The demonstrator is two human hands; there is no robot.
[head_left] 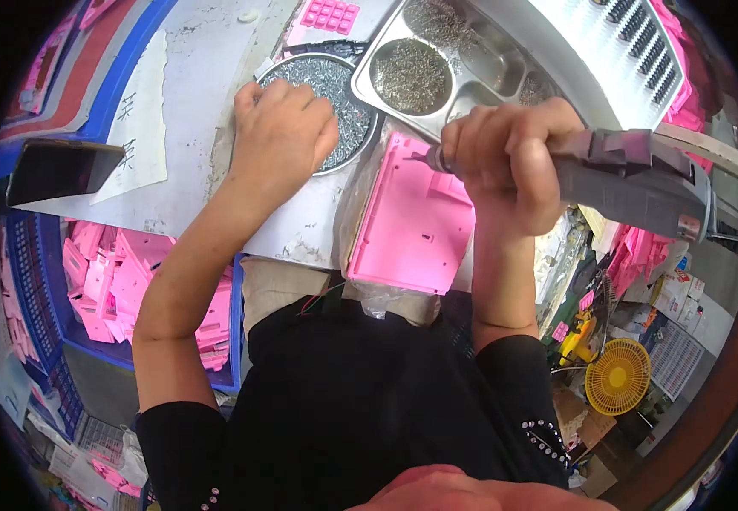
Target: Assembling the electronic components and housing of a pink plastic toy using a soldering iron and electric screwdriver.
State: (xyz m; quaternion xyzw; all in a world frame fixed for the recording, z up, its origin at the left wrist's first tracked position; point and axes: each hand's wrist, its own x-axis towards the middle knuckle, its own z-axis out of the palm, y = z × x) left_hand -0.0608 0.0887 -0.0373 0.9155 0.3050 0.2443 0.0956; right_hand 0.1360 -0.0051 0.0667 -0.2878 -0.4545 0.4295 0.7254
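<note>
My left hand (285,128) is over a round metal bowl (371,146) filled with small silvery screws (348,106). Its fingers are curled down at the bowl's left side, and the fingertips are hidden, so what they hold cannot be made out. My right hand (512,157) is wrapped round a grey electric screwdriver (642,187), its body stretching off to the right. The screwdriver's bit points left, over the upper part of a pink plastic housing panel (412,226). That panel lies at the table's front edge, on clear plastic wrapping, with small holes in its face.
A steel compartment tray (365,81) of small metal parts stands behind the panel. At left are a dark phone-like slab (64,173), a handwritten paper sheet (143,128) and a blue crate (235,332) of pink parts. A yellow round basket (618,376) sits low right.
</note>
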